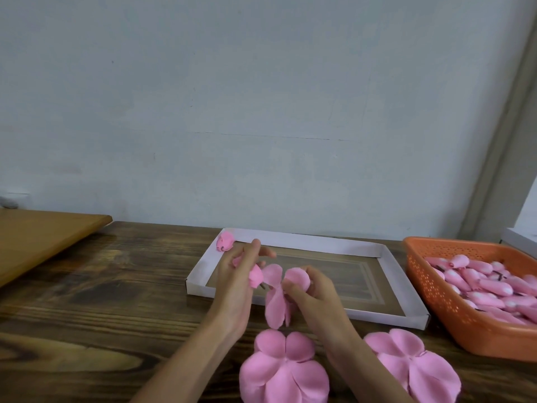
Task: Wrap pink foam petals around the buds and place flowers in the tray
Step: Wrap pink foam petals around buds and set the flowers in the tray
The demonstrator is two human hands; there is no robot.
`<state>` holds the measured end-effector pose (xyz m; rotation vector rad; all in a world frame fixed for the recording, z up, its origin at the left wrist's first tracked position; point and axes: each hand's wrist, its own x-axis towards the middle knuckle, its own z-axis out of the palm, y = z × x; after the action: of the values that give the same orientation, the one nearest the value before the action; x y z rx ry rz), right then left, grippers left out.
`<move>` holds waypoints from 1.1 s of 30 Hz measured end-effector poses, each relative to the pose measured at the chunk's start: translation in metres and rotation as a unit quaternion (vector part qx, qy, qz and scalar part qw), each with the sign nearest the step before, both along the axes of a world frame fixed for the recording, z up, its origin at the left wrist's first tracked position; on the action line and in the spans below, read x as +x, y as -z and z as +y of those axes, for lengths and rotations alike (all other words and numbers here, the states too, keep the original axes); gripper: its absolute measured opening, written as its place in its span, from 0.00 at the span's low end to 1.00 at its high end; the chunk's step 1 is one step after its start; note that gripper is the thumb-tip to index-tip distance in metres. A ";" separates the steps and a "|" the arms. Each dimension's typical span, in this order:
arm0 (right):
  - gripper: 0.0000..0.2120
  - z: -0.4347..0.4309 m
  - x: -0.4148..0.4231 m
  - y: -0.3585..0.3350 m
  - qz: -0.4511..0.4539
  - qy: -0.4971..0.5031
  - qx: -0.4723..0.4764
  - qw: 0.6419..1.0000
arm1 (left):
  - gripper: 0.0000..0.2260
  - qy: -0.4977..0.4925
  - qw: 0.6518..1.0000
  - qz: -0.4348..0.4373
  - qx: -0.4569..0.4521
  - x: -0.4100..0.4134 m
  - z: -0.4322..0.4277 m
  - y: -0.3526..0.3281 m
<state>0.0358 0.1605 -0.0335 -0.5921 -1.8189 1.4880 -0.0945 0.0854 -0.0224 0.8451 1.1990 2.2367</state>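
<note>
Both hands are up over the tray's near-left part, close together but not touching each other. The left hand (241,274) grips a bud (256,277), fingers curled round it. Its short dark stem end pokes out toward the right hand, and the index finger and thumb tips reach out over the tray's left side. The right hand (315,290) pinches the petals (276,301) between thumb and fingertips at their top lobe. The rest of the set hangs down in front of the tray's near wall, clear of the table. The bud sits just beside the petals' upper edge; whether they touch I cannot tell.

The tray (302,239) is a shallow white card box with a brown base, lying flat on the table (101,301) against the wall (261,112). One finished flower (225,241) lies in the tray's far-left corner, resting on the rim.

Just right of the tray is an orange perforated basket (436,303), apart from it by a narrow gap and full of loose buds (479,283) piled on their sides.

On the near side of the tray, two flat petal cutouts lie on the table. One cutout (284,370) is between the forearms; the second cutout (412,365) is right of the right forearm, near the basket's near corner.

Well left of the tray, a light wooden board (43,237) overlaps the table edge.
</note>
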 end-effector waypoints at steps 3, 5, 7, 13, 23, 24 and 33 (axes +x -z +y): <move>0.05 -0.004 -0.002 0.000 -0.005 0.000 0.015 1.000 | 0.25 0.002 1.000 0.017 -0.024 0.005 -0.002 -0.001; 0.06 -0.007 -0.002 -0.001 -0.003 -0.008 0.012 1.000 | 0.24 0.012 0.998 0.035 -0.045 0.005 -0.002 0.000; 0.06 -0.008 -0.002 -0.002 0.004 -0.010 0.007 1.000 | 0.23 0.015 0.998 0.042 -0.052 0.006 -0.001 0.001; 0.05 -0.011 -0.001 -0.004 0.014 -0.038 -0.020 0.999 | 0.23 0.004 0.999 0.036 -0.036 0.003 0.001 0.003; 0.07 -0.009 -0.001 -0.003 0.022 -0.041 -0.023 0.999 | 0.18 -0.022 0.996 0.081 -0.040 0.007 -0.003 -0.002; 0.08 -0.009 -0.001 -0.003 0.023 -0.041 -0.023 0.999 | 0.17 -0.025 0.994 0.094 -0.040 0.008 -0.002 -0.002; 0.08 -0.013 -0.004 -0.005 0.078 -0.049 -0.033 0.995 | 0.18 -0.015 0.995 0.097 -0.018 0.016 0.002 0.002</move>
<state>0.0314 0.1479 -0.0286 -0.4095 -1.7051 1.6184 -0.0787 0.0877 -0.0248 1.0571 1.3433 2.1901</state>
